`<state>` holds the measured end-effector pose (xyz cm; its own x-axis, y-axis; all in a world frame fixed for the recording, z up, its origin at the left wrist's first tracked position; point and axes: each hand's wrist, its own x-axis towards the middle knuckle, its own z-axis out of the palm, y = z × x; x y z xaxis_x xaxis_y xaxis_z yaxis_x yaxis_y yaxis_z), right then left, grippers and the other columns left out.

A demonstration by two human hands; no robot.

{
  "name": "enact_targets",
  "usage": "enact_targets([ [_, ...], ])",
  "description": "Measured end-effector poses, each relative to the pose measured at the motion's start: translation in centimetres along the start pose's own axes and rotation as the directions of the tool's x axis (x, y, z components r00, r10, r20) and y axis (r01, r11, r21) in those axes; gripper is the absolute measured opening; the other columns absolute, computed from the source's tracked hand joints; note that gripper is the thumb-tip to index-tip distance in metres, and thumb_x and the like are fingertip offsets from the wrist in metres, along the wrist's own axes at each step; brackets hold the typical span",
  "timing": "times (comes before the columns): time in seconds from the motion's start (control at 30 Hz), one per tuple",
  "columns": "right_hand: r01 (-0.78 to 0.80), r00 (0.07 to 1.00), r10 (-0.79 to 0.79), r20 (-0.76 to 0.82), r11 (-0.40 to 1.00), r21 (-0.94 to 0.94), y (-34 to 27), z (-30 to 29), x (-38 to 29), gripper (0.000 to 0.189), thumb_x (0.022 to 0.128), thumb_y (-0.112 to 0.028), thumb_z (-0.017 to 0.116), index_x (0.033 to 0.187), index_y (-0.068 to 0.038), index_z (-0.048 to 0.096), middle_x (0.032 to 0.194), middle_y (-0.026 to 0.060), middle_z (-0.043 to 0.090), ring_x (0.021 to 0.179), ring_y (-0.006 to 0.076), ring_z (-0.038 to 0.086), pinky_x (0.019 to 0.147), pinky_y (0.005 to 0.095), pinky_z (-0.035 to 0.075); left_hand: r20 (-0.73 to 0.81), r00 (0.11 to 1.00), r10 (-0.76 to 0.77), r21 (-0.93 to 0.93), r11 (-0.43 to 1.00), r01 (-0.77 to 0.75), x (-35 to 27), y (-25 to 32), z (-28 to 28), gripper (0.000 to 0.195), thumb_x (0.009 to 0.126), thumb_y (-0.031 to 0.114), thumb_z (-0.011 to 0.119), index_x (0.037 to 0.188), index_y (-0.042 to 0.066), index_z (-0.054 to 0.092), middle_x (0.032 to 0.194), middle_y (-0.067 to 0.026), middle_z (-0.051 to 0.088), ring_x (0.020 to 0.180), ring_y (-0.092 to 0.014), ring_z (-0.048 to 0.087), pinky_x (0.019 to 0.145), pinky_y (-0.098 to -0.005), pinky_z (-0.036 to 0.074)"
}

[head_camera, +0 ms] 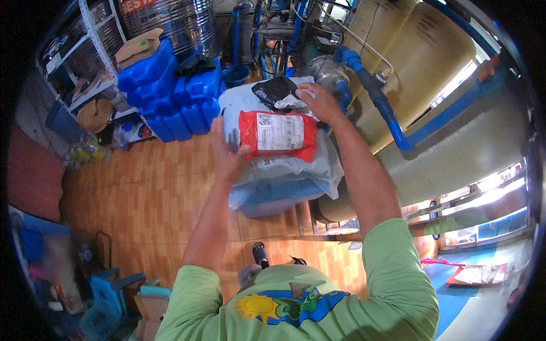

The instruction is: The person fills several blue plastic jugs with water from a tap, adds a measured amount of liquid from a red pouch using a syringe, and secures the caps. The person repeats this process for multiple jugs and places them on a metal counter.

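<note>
A red plastic mailer parcel (277, 133) with a white printed label lies on a stack of grey and white plastic-wrapped packages (239, 100). My left hand (228, 151), blurred, is at the parcel's left edge with thumb and fingers apart; whether the thumb touches it I cannot tell. Behind the parcel lies a crumpled black plastic package (275, 90) with a whitish piece of wrap. My right hand (320, 102) has its fingertips at the right edge of that black package, its thumb partly hidden. Beneath the stack a blue plastic container (277, 196) shows through clear wrap.
Blue plastic jugs (170, 102) are stacked at the back left, beside a white metal shelf rack (96, 42). Blue pipes (384, 111) and large beige tanks (426, 51) crowd the right. A blue plastic chair (106, 298) stands at the lower left on the wood-look floor (140, 192).
</note>
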<state>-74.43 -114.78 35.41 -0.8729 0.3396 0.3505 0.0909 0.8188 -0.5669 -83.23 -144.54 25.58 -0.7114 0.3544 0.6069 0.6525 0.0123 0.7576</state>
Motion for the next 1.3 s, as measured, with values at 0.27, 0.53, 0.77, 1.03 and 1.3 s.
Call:
enact_targets([
  [0.27, -0.051, 0.999, 0.051, 0.004, 0.998, -0.049, 0.5, 1.1, -4.9, 0.061, 0.094, -0.049, 0.06, 0.133, -0.002, 0.058, 0.139, 0.0219, 0.055, 0.127, 0.0371, 0.055, 0.108, 0.0417, 0.042, 0.301, 0.952, -0.049, -0.074, 0.994, 0.074, 0.9, -4.1, 2.2, 0.091, 0.09, 0.059, 0.064, 0.15, -0.002, 0.035, 0.152, -0.0256, 0.038, 0.143, -0.038, 0.035, 0.119, -0.0442, 0.026],
  [0.53, 0.083, 0.944, -0.115, -0.311, 0.99, -0.112, -1.6, -0.1, -5.7, 0.057, 0.096, -0.044, 0.061, 0.133, -0.002, 0.057, 0.139, 0.0228, 0.055, 0.132, 0.0368, 0.051, 0.111, 0.0425, 0.039, 0.109, 0.99, -0.089, -0.049, 0.994, 0.095, 2.4, -3.1, 0.5, 0.09, 0.09, 0.058, 0.063, 0.151, -0.001, 0.034, 0.155, -0.0236, 0.035, 0.146, -0.037, 0.031, 0.12, -0.0441, 0.022],
  [0.77, 0.029, 0.986, -0.06, 0.156, 0.98, 0.195, -5.0, 1.0, -23.6, 0.03, 0.095, -0.016, 0.056, 0.123, -0.007, 0.062, 0.131, 0.0165, 0.062, 0.125, 0.03, 0.057, 0.107, 0.0437, 0.043, 0.058, 0.963, 0.263, -0.416, 0.883, -0.216, -2.5, 10.6, 1.9, 0.087, 0.091, 0.064, 0.057, 0.147, 0.0, 0.042, 0.15, -0.0231, 0.043, 0.139, -0.034, 0.042, 0.116, -0.0442, 0.03],
  [1.03, -0.497, 0.812, 0.45, 0.373, 0.867, 0.038, -2.5, -8.8, -54.0, 0.033, 0.098, -0.039, 0.06, 0.111, -0.01, 0.07, 0.089, 0.0119, 0.071, 0.082, 0.0277, 0.067, 0.079, 0.0412, 0.052, 0.835, 0.374, 0.404, -0.503, 0.836, 0.22, -24.4, 25.4, 13.0, 0.022, 0.096, 0.023, 0.068, 0.092, 0.002, 0.071, 0.1, -0.0114, 0.074, 0.094, -0.025, 0.07, 0.083, -0.0359, 0.055],
  [1.3, -0.694, 0.461, 0.879, -0.12, 0.442, 0.568, 5.5, -24.3, -83.6, 0.035, 0.104, -0.018, 0.043, 0.131, -0.001, 0.056, 0.12, 0.0154, 0.067, 0.106, 0.0227, 0.065, 0.101, 0.0356, 0.047, 0.944, 0.078, -0.321, 0.235, 0.817, 0.526, -49.6, 12.4, 29.5, 0.032, 0.088, 0.033, 0.077, 0.094, 0.002, 0.072, 0.089, -0.0091, 0.073, 0.082, -0.016, 0.067, 0.072, -0.034, 0.052],
])
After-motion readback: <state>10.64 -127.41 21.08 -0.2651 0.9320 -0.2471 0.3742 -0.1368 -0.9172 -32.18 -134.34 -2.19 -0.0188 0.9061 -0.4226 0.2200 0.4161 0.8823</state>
